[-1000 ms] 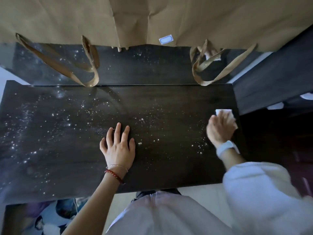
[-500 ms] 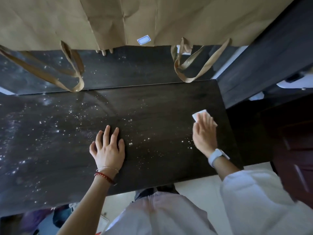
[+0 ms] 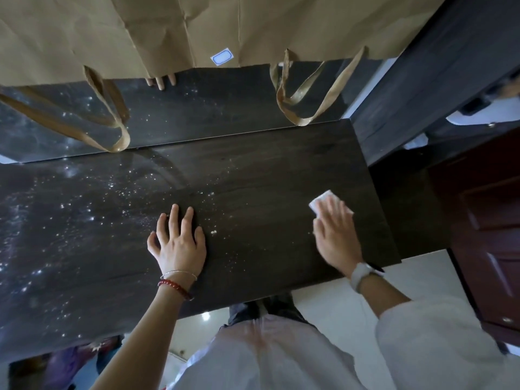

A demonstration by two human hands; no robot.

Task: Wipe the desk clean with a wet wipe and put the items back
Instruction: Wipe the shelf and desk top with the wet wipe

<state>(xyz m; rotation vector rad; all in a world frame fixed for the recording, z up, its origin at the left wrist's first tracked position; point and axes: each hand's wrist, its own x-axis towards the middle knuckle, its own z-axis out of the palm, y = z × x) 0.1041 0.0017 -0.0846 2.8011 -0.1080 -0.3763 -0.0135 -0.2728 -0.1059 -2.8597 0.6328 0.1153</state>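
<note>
A dark wooden desk (image 3: 253, 175) fills the view, speckled with white crumbs and dust, thickest on its left half. My left hand (image 3: 178, 244) lies flat on the desk near the middle, fingers spread, holding nothing. My right hand (image 3: 336, 235) presses flat on a folded white wet wipe (image 3: 322, 202) near the desk's right end; only the wipe's far corner shows past my fingertips. The strip of desk around the wipe looks free of crumbs.
A large brown paper bag (image 3: 168, 29) with two looped handles hangs over the desk's far edge, above a mirror-like back panel. A dark cabinet (image 3: 439, 74) and a reddish door (image 3: 484, 226) stand to the right. Pale floor lies below the near edge.
My right hand has slid the wipe leftward, away from the desk's right edge. My left hand has stayed flat in place. The camera has swung a little to the right.
</note>
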